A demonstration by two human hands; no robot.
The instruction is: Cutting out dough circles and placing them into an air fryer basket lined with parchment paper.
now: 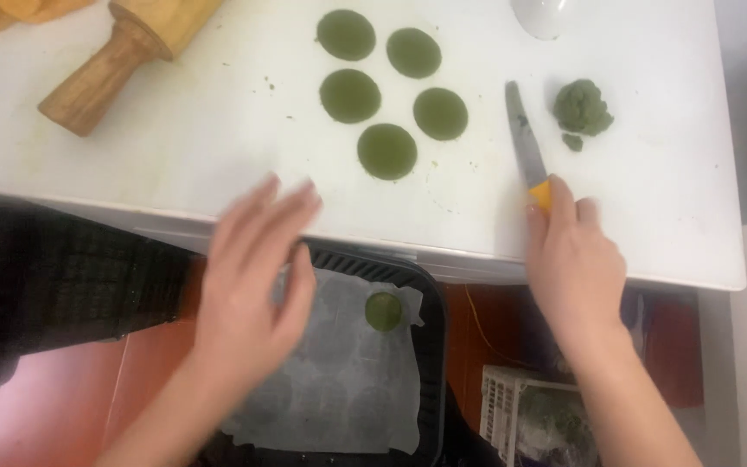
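Head view: right hand [574, 259] grips the yellow-handled knife [525, 143] lying on the white table [218, 130]; left hand [252, 285], spread and empty, hovers over the parchment-lined black tray [430, 346] holding one green dough disc [384, 311]. Five more discs [386, 151] sit above; rolling pin [123, 56] is cut off at top

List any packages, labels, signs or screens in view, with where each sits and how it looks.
White slatted crate: on the floor at lower right, below the white table; it holds a clear bag with something green inside.
No labels, signs or screens show.
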